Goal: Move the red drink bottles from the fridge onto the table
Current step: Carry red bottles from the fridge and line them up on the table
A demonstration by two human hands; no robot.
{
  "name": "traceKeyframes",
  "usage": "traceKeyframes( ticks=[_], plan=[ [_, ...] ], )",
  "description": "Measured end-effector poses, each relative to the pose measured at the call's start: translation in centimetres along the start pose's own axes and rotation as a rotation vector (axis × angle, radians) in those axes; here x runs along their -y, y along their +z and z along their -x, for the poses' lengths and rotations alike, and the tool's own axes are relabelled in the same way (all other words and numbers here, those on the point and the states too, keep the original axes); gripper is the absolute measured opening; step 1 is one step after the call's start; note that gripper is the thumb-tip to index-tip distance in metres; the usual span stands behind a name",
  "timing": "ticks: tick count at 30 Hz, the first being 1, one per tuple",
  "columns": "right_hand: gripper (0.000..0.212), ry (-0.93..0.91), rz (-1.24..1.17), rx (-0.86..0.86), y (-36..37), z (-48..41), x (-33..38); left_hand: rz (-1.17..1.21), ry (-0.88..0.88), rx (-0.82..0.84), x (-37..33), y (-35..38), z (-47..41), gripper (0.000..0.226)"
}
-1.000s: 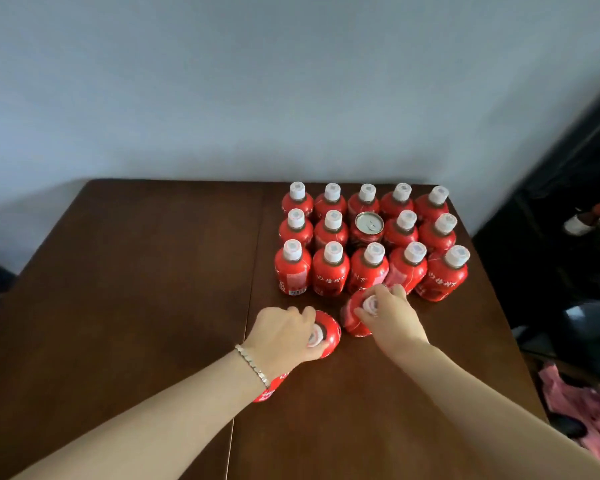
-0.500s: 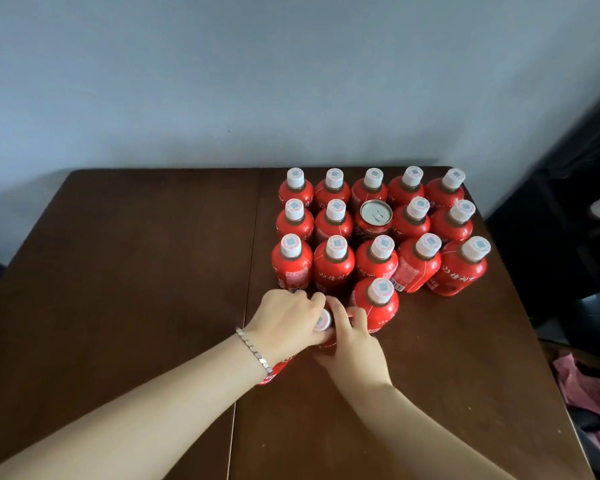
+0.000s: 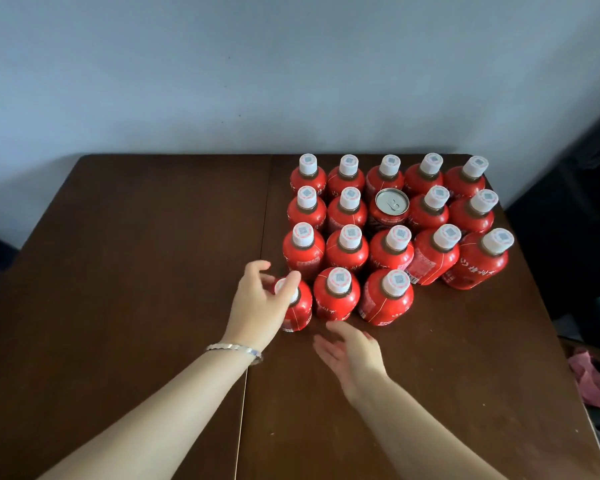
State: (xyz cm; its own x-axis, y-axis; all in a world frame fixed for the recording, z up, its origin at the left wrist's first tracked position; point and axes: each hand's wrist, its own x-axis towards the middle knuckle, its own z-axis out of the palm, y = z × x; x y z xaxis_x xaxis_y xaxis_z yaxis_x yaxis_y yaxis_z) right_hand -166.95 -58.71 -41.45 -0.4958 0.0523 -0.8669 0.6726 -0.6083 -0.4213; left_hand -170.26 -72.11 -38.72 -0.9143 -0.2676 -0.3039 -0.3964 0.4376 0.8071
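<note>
Several red drink bottles with white caps stand upright in rows on the right half of the dark wooden table [image 3: 136, 271]. The front row has three: a left bottle [image 3: 301, 311], a middle bottle [image 3: 336, 301] and a right bottle [image 3: 387, 303]. My left hand [image 3: 257, 306], with a bracelet on the wrist, curls around the cap and shoulder of the left bottle, which stands on the table. My right hand [image 3: 352, 355] hovers open just in front of the middle bottle, touching nothing. The fridge is out of view.
A red drink can [image 3: 392, 204] with a silver top stands among the bottles in the second row. A pale wall runs behind the table. Dark furniture [image 3: 568, 237] and pink cloth [image 3: 596, 386] lie past the table's right edge.
Two bottles that were tilted in my hands now stand upright in the front row. My right hand let go and drew back. My left hand shifted left with its bottle.
</note>
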Motion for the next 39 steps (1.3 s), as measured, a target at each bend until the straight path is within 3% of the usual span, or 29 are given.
traceKeyframes(
  ticks=[3, 5, 7, 10, 15, 24, 28, 33, 37, 39],
  plan=[
    [0.075, 0.088, -0.228, 0.118, 0.2, 0.0, 1.1, -0.048, -0.150, 0.050, 0.8, -0.6, -0.7, 0.067],
    [0.046, 0.123, -0.309, 0.179, 0.3, 0.4, 1.6, -0.021, -0.263, 0.132, 1.1, -0.6, -0.9, 0.073],
    [0.020, 0.149, -0.397, 0.208, 0.3, 0.6, 2.0, 0.232, -0.434, 0.245, 0.9, -0.1, -0.6, 0.068],
    [0.018, 0.151, -0.533, 0.203, -0.2, 0.0, 2.5, 0.508, -0.557, 0.258, 0.7, 1.0, -0.6, 0.053],
    [0.033, 0.163, -0.633, 0.206, -1.3, -0.2, 3.0, 0.493, -0.506, 0.244, 0.9, 1.6, -1.4, 0.059],
    [0.049, 0.094, -0.443, 0.187, -2.1, -0.9, 4.2, 0.398, -0.445, 0.368, -0.7, 2.0, -2.5, 0.051],
    [0.022, 0.075, -0.339, 0.172, -1.4, -0.4, 5.4, 0.505, -0.467, 0.335, -0.4, 2.6, -2.4, 0.054],
    [0.033, 0.108, -0.215, 0.115, -0.6, -0.1, 6.4, 0.612, -0.512, 0.217, -0.5, 3.3, -2.0, 0.068],
    [0.021, 0.129, -0.153, 0.126, -1.0, -0.1, 6.3, 0.534, -0.566, 0.190, -0.8, 3.2, -1.6, 0.085],
    [0.009, 0.135, 0.016, 0.118, -1.9, -0.2, 6.0, 0.454, -0.570, 0.110, -0.8, 3.0, -0.6, 0.094]
  ],
)
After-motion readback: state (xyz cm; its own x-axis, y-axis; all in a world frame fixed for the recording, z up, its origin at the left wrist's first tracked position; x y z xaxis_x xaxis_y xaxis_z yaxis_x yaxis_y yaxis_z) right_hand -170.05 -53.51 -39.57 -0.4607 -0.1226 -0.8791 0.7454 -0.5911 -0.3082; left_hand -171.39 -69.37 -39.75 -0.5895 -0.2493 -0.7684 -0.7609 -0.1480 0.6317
